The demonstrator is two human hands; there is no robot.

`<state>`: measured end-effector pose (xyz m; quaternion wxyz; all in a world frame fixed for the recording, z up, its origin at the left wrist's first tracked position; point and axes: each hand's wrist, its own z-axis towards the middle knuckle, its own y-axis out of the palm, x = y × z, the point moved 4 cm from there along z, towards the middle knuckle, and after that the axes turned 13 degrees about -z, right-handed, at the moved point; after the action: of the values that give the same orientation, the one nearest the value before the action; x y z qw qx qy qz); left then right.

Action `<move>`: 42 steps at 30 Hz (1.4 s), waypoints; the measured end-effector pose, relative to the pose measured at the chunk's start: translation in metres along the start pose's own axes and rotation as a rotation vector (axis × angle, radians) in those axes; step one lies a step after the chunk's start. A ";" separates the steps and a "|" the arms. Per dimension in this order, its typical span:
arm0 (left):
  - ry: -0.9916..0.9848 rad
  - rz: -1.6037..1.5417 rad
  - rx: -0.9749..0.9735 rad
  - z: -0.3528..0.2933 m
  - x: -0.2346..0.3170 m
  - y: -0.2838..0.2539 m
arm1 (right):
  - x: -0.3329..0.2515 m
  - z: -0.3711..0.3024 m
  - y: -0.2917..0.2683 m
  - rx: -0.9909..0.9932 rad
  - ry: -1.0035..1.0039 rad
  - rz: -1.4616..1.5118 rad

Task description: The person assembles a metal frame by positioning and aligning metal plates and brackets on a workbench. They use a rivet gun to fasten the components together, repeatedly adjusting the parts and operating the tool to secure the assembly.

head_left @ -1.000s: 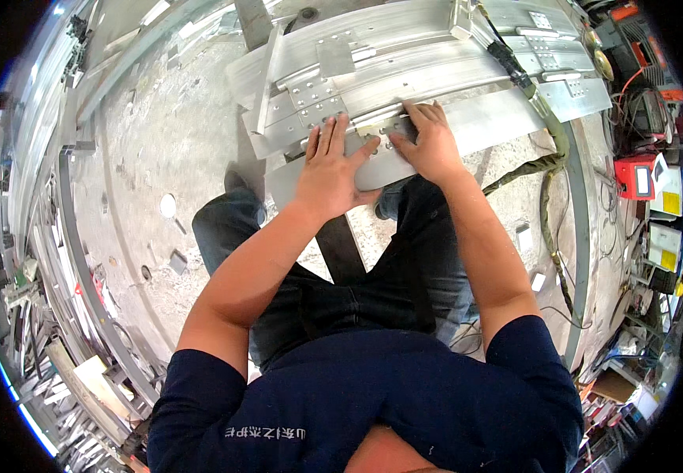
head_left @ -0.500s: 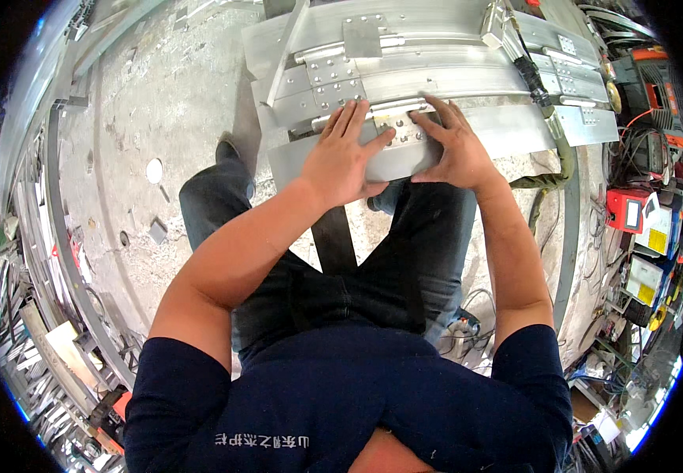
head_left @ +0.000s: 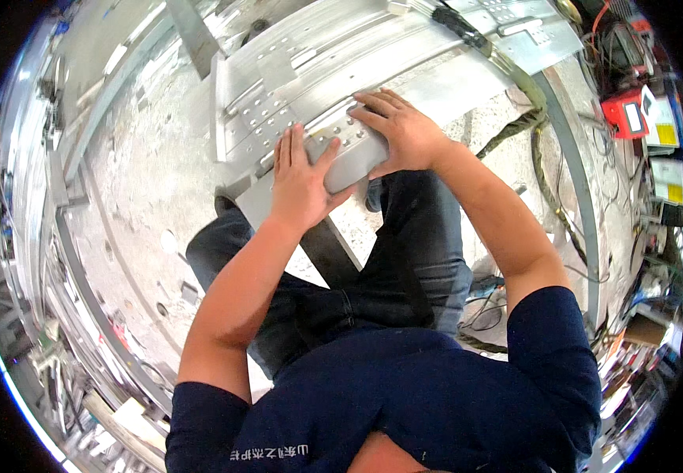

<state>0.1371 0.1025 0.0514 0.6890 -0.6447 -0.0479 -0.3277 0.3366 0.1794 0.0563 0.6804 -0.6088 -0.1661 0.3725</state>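
Between my hands is a bent sheet-metal plate (head_left: 355, 160) with rows of small round holes or bumps along its upper face. My left hand (head_left: 300, 181) grips its left end, fingers laid over the top and thumb along the near side. At the right end my right hand (head_left: 404, 132) has its fingers over the top and its thumb low at the front edge. The plate rests on or against a wide silver metal panel (head_left: 436, 94). To the left on the panel, dotted plates (head_left: 259, 114) lie near a thin rod. My hands hide what lies under the plate's ends.
A cable in a green sleeve (head_left: 524, 87) crosses the panel's right side and hangs to the floor. A dark metal beam (head_left: 330, 251) runs between my knees. At the right stand a red box (head_left: 623, 114) and cluttered shelves. Long metal strips lie at the left.
The whole view has turned, so the panel now slants up to the right. Both hands remain on the bent plate and appear slightly lower left in the picture.
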 end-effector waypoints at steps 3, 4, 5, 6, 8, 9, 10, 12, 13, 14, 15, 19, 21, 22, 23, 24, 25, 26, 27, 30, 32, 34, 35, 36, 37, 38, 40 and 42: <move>0.034 0.018 0.000 0.001 0.001 0.001 | 0.001 -0.013 0.006 0.064 -0.038 -0.007; 0.046 0.027 0.000 0.001 0.002 0.000 | 0.000 -0.017 0.006 0.055 -0.040 -0.033; 0.049 0.038 -0.005 0.003 0.003 -0.001 | 0.000 -0.018 0.004 0.058 -0.035 -0.032; 0.052 0.045 -0.013 0.003 0.005 -0.001 | 0.000 -0.020 0.005 0.056 -0.026 -0.029; 0.066 0.071 -0.028 0.004 0.006 0.001 | 0.001 -0.021 0.006 0.048 -0.024 -0.030; 0.076 0.088 -0.036 0.004 0.006 0.002 | 0.002 -0.021 0.006 0.040 -0.028 -0.032; 0.087 0.104 -0.044 0.005 0.007 0.002 | 0.002 -0.021 0.006 0.031 -0.032 -0.036; 0.096 0.079 -0.040 0.006 0.006 0.002 | 0.003 -0.022 0.004 0.038 -0.039 -0.020; 0.099 0.066 -0.038 0.006 0.006 0.001 | 0.003 -0.022 0.004 0.041 -0.044 -0.011; 0.100 0.069 -0.042 0.008 0.005 0.001 | 0.005 -0.022 0.007 0.063 -0.045 0.002; 0.098 0.072 -0.049 0.009 0.004 0.002 | 0.005 -0.022 0.009 0.054 -0.047 0.007; 0.096 0.076 -0.065 0.012 0.005 0.004 | 0.018 -0.016 0.001 0.134 0.020 0.066; 0.101 0.075 -0.058 0.011 0.003 0.002 | 0.042 0.001 -0.018 0.274 0.142 0.073; 0.106 0.059 -0.056 0.010 0.003 0.005 | 0.063 0.010 -0.029 0.351 0.239 0.041; 0.108 0.056 -0.066 0.011 0.004 0.008 | 0.088 0.015 -0.031 0.449 0.400 -0.156; 0.100 0.070 -0.074 0.010 0.003 0.007 | 0.111 0.027 -0.035 0.434 0.539 -0.247; 0.095 0.078 -0.078 0.010 0.002 0.008 | 0.138 0.042 -0.034 0.310 0.627 -0.331; 0.090 0.086 -0.087 0.010 0.002 0.007 | 0.161 0.055 -0.031 0.185 0.706 -0.411; 0.082 0.094 -0.092 0.009 0.001 0.007 | 0.175 0.065 -0.029 0.139 0.702 -0.434; 0.070 0.097 -0.120 0.012 0.004 0.011 | 0.200 0.076 -0.043 -0.015 0.705 -0.469; 0.060 0.107 -0.121 0.009 0.003 0.008 | 0.196 0.086 -0.052 -0.121 0.692 -0.378; 0.089 0.084 -0.086 0.010 0.003 0.007 | 0.206 0.096 -0.046 -0.179 0.648 -0.407; 0.091 0.085 -0.088 0.010 0.004 0.009 | 0.213 0.099 -0.043 -0.210 0.628 -0.425; 0.091 0.092 -0.086 0.010 0.003 0.009 | 0.218 0.099 -0.041 -0.215 0.578 -0.437; 0.096 0.091 -0.079 0.011 0.004 0.010 | 0.224 0.099 -0.044 -0.179 0.566 -0.484; 0.110 0.085 -0.077 0.014 0.004 0.011 | 0.231 0.097 -0.048 -0.146 0.554 -0.534; 0.103 0.077 -0.077 0.011 0.002 0.013 | 0.198 0.085 -0.088 -0.142 0.573 -0.545; 0.071 0.066 -0.070 0.008 -0.001 0.007 | 0.143 0.059 -0.137 -0.272 0.725 -0.514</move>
<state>0.1430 0.1097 0.0461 0.6778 -0.6575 0.0097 -0.3290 0.4337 0.3251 0.1659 0.6788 -0.7226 -0.1103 -0.0704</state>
